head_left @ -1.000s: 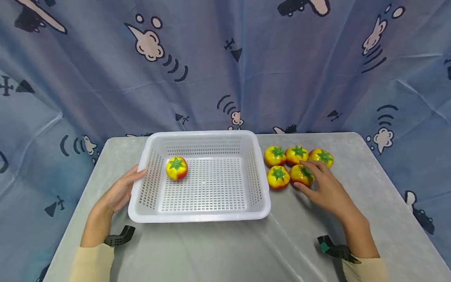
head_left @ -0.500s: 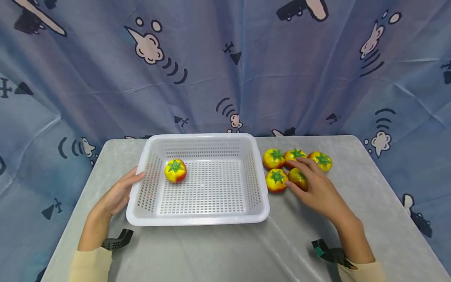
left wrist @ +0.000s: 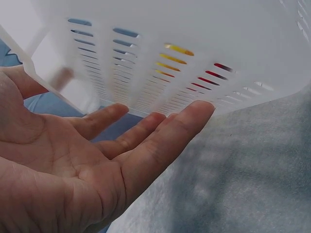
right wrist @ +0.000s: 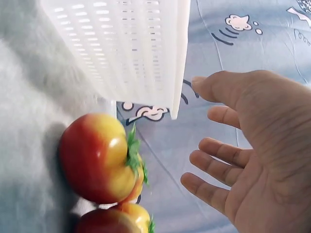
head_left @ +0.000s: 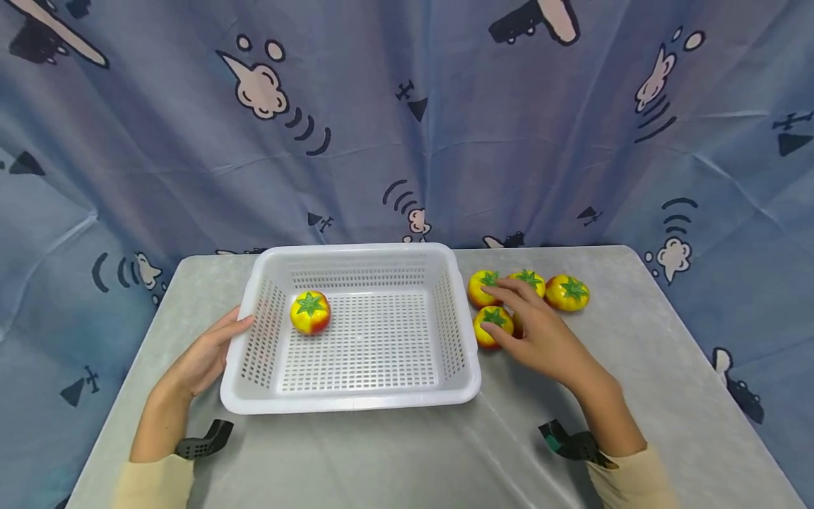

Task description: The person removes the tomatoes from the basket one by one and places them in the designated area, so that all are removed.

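A white slotted plastic basket [head_left: 356, 404] stands on the table with one yellow-and-red tomato [head_left: 310, 313] inside at its left. My left hand [head_left: 206, 353] holds the basket's left side, thumb over the rim and fingers against the outer wall [left wrist: 252, 43]. My right hand [head_left: 540, 336] hovers above the tomatoes right of the basket, fingers spread and holding nothing. Its thumb and fingertips are over the front left tomato [head_left: 491, 316]; the right wrist view shows a gap between this hand and the nearest tomato [right wrist: 92, 160]. Another tomato is mostly hidden beneath the hand.
Behind the front pair are a back left tomato [head_left: 481, 288], a middle tomato [head_left: 533, 281] and a right tomato [head_left: 568, 293]. A grey table [head_left: 381, 459] lies under everything. Beyond its far edge hangs a blue patterned curtain [head_left: 356, 127].
My right hand has moved left, from the front right tomato to above the front left one. The left hand keeps its hold on the basket. The head view has shifted slightly.
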Available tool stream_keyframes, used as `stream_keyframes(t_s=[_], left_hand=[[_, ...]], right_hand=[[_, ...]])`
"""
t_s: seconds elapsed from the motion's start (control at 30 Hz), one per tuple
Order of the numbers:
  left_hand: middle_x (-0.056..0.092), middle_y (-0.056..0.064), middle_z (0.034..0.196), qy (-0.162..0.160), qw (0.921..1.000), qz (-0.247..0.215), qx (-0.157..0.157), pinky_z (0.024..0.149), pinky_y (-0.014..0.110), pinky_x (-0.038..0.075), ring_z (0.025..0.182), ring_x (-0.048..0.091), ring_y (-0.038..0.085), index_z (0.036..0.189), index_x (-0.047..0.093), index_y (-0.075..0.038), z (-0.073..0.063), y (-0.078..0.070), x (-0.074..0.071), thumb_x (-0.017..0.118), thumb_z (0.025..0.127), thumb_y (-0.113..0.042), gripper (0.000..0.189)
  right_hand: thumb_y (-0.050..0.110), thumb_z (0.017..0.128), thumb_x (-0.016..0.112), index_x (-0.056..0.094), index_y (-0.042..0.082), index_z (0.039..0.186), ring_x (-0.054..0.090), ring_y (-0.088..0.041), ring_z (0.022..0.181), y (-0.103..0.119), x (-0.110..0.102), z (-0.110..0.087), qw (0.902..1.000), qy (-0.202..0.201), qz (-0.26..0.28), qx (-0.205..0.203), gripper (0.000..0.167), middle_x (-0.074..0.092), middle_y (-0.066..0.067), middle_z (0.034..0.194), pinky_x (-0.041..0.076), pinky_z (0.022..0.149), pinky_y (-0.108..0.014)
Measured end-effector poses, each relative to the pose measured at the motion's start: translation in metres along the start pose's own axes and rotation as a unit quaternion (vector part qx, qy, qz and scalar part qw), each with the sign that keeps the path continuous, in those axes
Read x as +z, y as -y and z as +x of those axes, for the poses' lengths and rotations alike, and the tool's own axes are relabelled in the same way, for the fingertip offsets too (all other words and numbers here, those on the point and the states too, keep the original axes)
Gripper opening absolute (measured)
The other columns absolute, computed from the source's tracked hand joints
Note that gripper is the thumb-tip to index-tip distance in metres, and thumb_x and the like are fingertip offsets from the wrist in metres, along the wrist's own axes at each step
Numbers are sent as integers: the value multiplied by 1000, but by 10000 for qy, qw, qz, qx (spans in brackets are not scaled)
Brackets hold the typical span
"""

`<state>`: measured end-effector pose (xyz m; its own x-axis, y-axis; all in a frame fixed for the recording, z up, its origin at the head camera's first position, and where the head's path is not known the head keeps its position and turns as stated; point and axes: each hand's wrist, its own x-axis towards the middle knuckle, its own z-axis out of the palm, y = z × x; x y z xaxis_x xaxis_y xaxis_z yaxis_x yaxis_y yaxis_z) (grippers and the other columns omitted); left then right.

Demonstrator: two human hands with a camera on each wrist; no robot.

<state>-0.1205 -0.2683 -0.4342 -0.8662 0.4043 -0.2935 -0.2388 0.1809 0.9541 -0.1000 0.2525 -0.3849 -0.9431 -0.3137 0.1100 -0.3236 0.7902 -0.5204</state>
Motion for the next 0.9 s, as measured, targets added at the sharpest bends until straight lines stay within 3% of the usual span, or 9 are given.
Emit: stream_keyframes(t_s=[0.4, 0.67, 0.77, 0.9], left_hand=[[28, 32, 165, -20, 10000, -15, 18, 98, 47, 54, 128, 59, 21, 171, -7, -18, 0, 0, 0, 31, 115, -42, 72], [26, 35, 164, 144, 9997, -188, 113, 97, 40, 54, 126, 60, 15, 171, -8, -13, -2, 3, 2, 29, 116, -40, 71], [27, 35, 162, 174, 9996, -171, 171, 97, 41, 55, 125, 62, 14, 171, -7, -12, -3, 2, 1, 29, 116, -40, 71], [28, 35, 162, 161, 9996, -128, 202, 97, 42, 55, 126, 61, 17, 171, -7, -14, -3, 0, 0, 29, 116, -41, 71]], right_hand=[[29, 99, 76, 54, 17, 156, 50, -40, 144, 23, -1, 23, 9993, 133, -20, -337, 62, 44, -14, 163, 46, 112, -66], [31, 101, 74, 51, 19, 157, 50, -37, 145, 41, -2, 37, 9979, 385, -73, -522, 62, 44, -12, 164, 47, 114, -62], [29, 101, 73, 53, 17, 155, 61, -35, 128, 48, -1, 41, 9972, 435, -82, -606, 59, 43, -13, 164, 51, 109, -58], [28, 102, 72, 55, 15, 154, 61, -35, 127, 58, 0, 49, 9956, 460, -40, -813, 56, 45, -14, 163, 52, 108, -56]])
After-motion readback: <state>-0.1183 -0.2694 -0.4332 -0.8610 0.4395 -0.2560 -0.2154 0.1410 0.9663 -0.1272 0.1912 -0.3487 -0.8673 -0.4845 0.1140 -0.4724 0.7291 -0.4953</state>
